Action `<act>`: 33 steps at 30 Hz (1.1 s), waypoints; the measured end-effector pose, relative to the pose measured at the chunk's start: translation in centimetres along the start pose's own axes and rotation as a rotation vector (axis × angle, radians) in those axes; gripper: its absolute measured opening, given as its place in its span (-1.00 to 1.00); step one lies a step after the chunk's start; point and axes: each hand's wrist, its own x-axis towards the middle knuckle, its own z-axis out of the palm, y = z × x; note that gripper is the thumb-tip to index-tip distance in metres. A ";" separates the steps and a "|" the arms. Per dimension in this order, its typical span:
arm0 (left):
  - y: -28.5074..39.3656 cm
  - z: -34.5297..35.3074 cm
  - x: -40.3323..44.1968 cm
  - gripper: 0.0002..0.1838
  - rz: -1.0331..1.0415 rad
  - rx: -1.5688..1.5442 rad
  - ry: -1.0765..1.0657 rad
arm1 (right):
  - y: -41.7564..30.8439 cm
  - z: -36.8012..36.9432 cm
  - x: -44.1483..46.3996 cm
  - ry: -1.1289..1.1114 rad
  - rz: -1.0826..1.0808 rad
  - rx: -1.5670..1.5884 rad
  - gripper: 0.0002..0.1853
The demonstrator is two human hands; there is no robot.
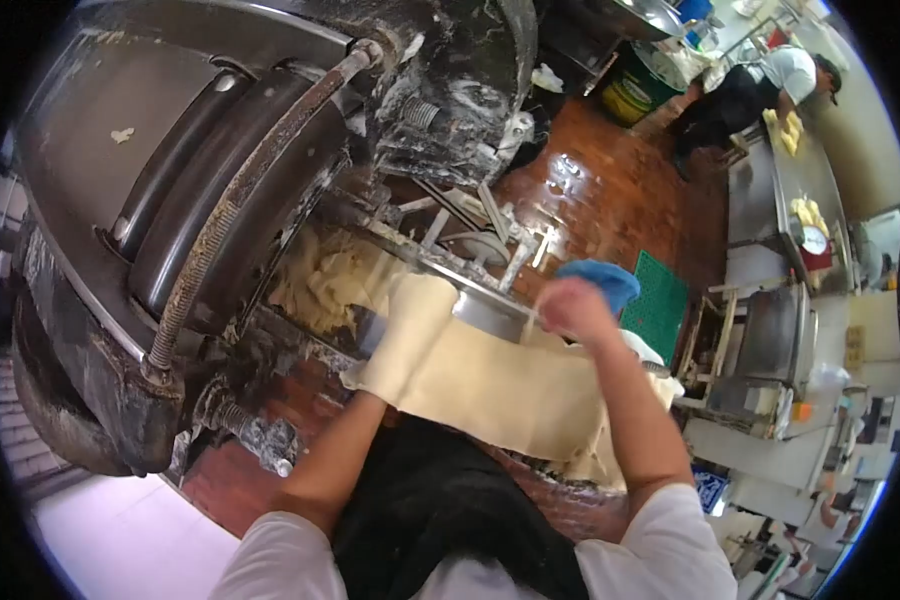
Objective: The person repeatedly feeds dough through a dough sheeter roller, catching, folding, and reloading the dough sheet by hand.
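Note:
A long sheet of pale dough (510, 385) stretches across a metal tray (495, 308) in front of me. Its left end is folded over into a thick flap. My left forearm (345, 440) reaches up to that flap; the dough covers the hand, so its fingers are hidden. My right hand (573, 307) is raised above the far edge of the sheet, smeared by motion. Right beside it is a blue cloth-like item (610, 284); whether the hand touches it is unclear. A heap of loose, torn dough (335, 275) lies on the tray under the machine's rollers.
A large dough-rolling machine (200, 190) with metal rollers and a worn bar stands close on my left. On the tiled floor (610, 200) lies a green mat (658, 300). A co-worker (760, 95) bends over a metal table (815, 175) holding dough pieces, near a dark green bin (640, 85).

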 end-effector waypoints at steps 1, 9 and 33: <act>-0.2 0.4 -0.3 -0.88 0.004 -0.003 -0.022 | -3.8 -0.9 1.2 0.292 -0.081 0.098 -0.69; 4.8 1.2 -1.9 -0.89 -0.080 -0.073 0.043 | -8.8 1.1 0.1 0.248 0.060 0.312 -0.58; -12.6 6.2 -2.0 -0.01 -1.525 -0.185 0.148 | 10.7 15.8 1.8 0.343 -0.046 0.183 -0.30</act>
